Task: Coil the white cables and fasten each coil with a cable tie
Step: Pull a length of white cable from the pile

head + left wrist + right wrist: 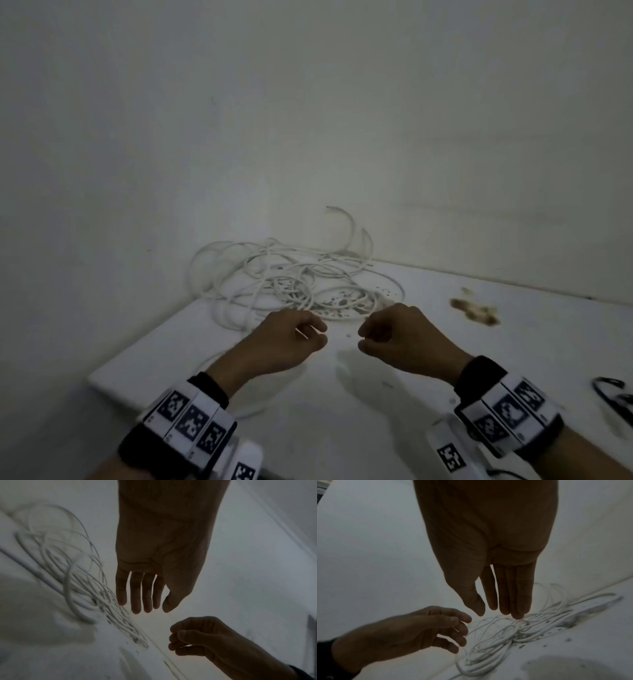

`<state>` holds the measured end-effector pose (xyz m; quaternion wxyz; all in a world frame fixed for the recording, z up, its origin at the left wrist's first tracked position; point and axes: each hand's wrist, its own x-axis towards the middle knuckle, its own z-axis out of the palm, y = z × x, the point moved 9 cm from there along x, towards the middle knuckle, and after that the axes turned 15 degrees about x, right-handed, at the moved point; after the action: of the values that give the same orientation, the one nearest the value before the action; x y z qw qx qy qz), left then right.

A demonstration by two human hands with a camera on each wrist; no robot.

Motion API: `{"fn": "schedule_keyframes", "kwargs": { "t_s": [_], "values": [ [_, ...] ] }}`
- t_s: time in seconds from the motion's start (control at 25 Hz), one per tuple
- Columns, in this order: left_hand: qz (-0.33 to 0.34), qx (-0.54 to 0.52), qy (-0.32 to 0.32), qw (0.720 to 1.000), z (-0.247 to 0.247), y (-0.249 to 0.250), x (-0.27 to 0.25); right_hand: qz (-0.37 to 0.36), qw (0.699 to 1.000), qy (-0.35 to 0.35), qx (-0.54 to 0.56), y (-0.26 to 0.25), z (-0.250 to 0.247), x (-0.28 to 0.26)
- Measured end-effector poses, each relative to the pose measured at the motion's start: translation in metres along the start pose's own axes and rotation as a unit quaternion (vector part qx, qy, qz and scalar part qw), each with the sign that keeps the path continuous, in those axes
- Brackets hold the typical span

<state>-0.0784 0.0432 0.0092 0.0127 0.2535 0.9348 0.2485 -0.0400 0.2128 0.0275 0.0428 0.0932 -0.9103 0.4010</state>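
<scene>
White cables point(291, 281) lie in a loose tangle on the white table point(394, 394), up against the wall point(239, 120) at the far side, one stiff end arching up off the heap. Seen from the head, the left hand point(287, 339) and the right hand point(400, 339) hover just short of the tangle, near each other but apart, fingers loosely curled and holding nothing that can be made out. A brownish stain point(476, 311) marks the table to the right, and a black looped item point(613, 394) lies at the right edge — too blurred to identify. From the left wrist, the left hand point(154, 563) hangs with straight, relaxed fingers point(135, 595) above the table, empty, the cables point(82, 585) just beside its fingertips; the right hand point(202, 638) sits below, loosely curled. From the right wrist, the right hand point(491, 561) reaches down with fingers point(505, 595) extended and close together — their tips just over the cables point(513, 631), contact unclear — while the left hand point(419, 631) comes in from the left, fingers slack and spread.
</scene>
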Motion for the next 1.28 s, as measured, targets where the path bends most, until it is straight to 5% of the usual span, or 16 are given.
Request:
{"fn": "schedule_keyframes", "kwargs": {
  "t_s": [0.24, 0.36, 0.44, 0.56, 0.64, 0.76, 0.84, 1.0, 1.16, 1.28],
  "values": [
    [-0.042, 0.076, 0.054, 0.995, -0.041, -0.085, -0.009, -0.096, 0.980, -0.129, -0.120, -0.062, 0.106, 0.097],
    [-0.058, 0.106, 0.050, 0.991, -0.054, -0.117, -0.011, -0.060, 0.955, -0.247, -0.151, -0.071, 0.162, 0.127],
    [-0.065, 0.116, 0.042, 0.990, -0.062, -0.132, -0.010, -0.021, 0.955, -0.254, -0.153, -0.073, 0.184, 0.139],
    [-0.071, 0.119, 0.046, 0.989, -0.071, -0.143, -0.008, 0.036, 0.986, -0.164, -0.005, -0.071, 0.189, 0.158],
    [-0.067, 0.098, 0.053, 0.992, -0.074, -0.140, -0.004, 0.123, 0.952, -0.136, 0.246, -0.069, 0.184, 0.158],
    [-0.072, 0.096, 0.051, 0.991, -0.077, -0.129, 0.011, 0.161, 0.898, -0.071, 0.403, -0.080, 0.140, 0.160],
    [-0.064, 0.139, 0.034, 0.988, -0.077, -0.115, 0.028, 0.136, 0.913, -0.041, 0.382, -0.099, 0.095, 0.160],
    [-0.108, 0.169, 0.065, 0.978, -0.091, -0.092, 0.071, -0.003, 0.987, 0.013, 0.158, -0.165, -0.025, 0.149],
    [-0.225, -0.042, 0.167, 0.959, -0.119, -0.065, 0.120, -0.067, 0.995, 0.046, 0.058, -0.227, -0.133, 0.098],
    [-0.209, -0.105, 0.170, 0.957, -0.111, -0.038, 0.171, -0.115, 0.980, 0.136, 0.085, -0.250, -0.214, 0.045]
  ]
}}
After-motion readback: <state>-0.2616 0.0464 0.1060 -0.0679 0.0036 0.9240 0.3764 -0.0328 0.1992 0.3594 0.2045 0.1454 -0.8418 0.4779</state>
